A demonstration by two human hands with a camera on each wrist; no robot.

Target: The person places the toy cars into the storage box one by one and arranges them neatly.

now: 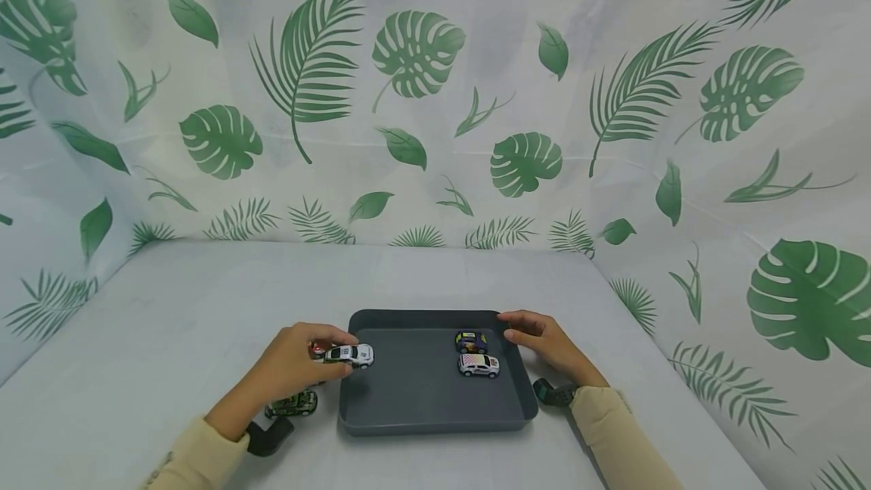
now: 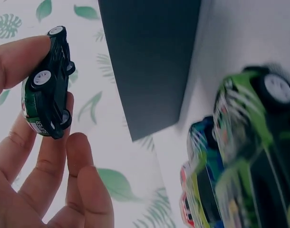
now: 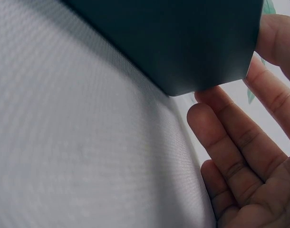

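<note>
A dark grey tray (image 1: 435, 410) lies on the table in front of me. My left hand (image 1: 338, 358) pinches a white toy car (image 1: 351, 355) just above the tray's left rim. In the left wrist view the fingers (image 2: 81, 161) hold that car (image 2: 46, 83) by its sides, its dark underside showing. My right hand (image 1: 524, 331) rests at the tray's far right corner, its straight fingers (image 3: 221, 137) against the outer wall (image 3: 183, 42). A dark blue car (image 1: 471, 341) and a white car (image 1: 479, 365) stand inside the tray at the right.
A green car (image 1: 292, 404) stands on the table left of the tray, under my left wrist. Beside it are a blue car (image 2: 204, 152) and a red car (image 2: 185, 202). A leaf-printed cloth covers the table and hangs behind and at both sides.
</note>
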